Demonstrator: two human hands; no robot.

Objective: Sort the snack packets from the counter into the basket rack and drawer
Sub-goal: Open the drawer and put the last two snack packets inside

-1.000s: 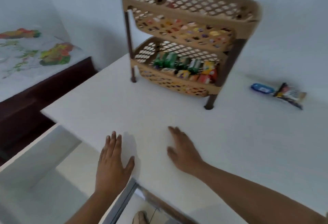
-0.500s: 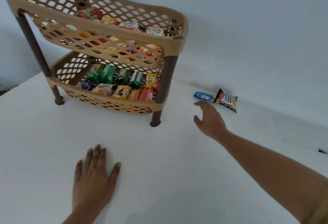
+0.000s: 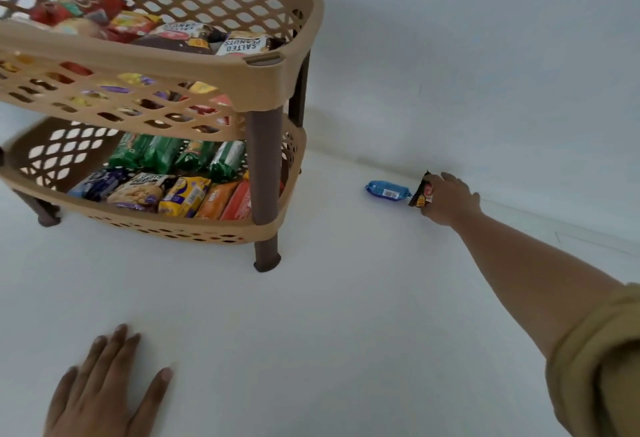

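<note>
Most of the sorting looks done: both tiers of the basket rack (image 3: pixel 277 66) are well stocked, and only two packets lie on the table (image 3: pixel 346 315) by the wall, a blue packet (image 3: pixel 386 190) and, just beside it, a dark peanut packet (image 3: pixel 419 194). The right hand (image 3: pixel 450 199) now covers the peanut packet, where a moment ago it was short of it; whether its grip has closed I cannot tell. The left hand (image 3: pixel 104 391) rests flat on the table as before, fingers spread.

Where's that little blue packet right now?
Head view: the blue packet lies on the counter, right of the basket rack, beside the black packet the right hand holds.
</note>
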